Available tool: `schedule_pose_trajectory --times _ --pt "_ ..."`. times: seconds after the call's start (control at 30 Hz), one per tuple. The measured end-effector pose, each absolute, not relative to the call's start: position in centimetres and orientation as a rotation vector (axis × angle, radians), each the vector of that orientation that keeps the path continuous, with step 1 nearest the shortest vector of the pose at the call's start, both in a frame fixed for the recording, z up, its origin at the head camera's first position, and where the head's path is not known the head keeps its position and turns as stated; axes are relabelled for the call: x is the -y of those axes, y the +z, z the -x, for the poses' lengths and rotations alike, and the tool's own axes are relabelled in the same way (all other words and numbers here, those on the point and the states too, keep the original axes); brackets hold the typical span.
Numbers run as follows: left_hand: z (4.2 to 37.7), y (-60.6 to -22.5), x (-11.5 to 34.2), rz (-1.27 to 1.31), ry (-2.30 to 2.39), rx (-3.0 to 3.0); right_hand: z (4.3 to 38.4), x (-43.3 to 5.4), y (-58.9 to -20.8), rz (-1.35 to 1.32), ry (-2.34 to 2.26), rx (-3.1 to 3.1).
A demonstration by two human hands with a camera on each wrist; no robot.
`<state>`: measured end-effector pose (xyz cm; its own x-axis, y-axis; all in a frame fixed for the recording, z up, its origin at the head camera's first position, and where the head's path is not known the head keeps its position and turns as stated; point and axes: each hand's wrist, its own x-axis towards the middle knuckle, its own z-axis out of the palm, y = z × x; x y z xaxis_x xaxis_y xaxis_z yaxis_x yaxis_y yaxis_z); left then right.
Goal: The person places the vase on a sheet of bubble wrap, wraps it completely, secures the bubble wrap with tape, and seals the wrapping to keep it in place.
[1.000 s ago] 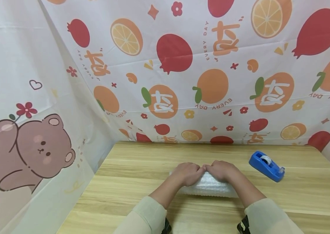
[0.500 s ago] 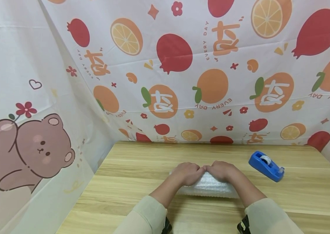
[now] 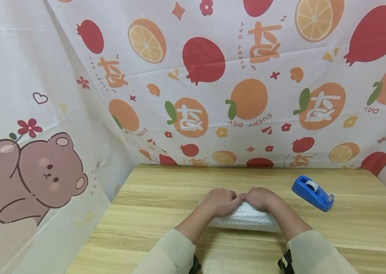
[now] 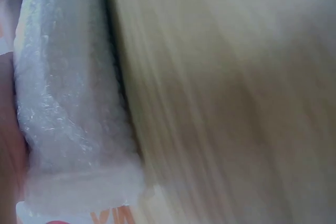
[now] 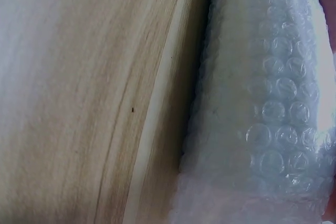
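A roll of clear bubble wrap lies crosswise on the wooden table in the head view. From above, my left hand grips its left part and my right hand grips the right part. The thumbs meet near the middle along the top, while the other fingers go over the far side and are mostly hidden. In the left wrist view, the bubble wrap runs along the left, with a strip of the hand at the edge. The right wrist view shows rows of bubbles on the wrap close up.
A blue tape dispenser with a roll of tape stands to the right of the hands on the wooden table. Fruit-printed cloth hangs behind the table, and a bear-printed cloth hangs at the left.
Both hands stay on the bubble wrap, with the thumbs shifted very slightly to the right. The head view has tilted a little; the dispenser stays in place.
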<state>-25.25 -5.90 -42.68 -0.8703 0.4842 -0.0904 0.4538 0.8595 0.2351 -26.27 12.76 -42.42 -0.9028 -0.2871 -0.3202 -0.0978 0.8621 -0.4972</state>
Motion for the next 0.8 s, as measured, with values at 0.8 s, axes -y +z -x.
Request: schedule_pose_trajectory --times 0.8 --pt "22.4 -43.4 6.2 -1.279 -0.272 -3.121 26.7 -12.6 -42.6 0.234 -0.636 -2.718"
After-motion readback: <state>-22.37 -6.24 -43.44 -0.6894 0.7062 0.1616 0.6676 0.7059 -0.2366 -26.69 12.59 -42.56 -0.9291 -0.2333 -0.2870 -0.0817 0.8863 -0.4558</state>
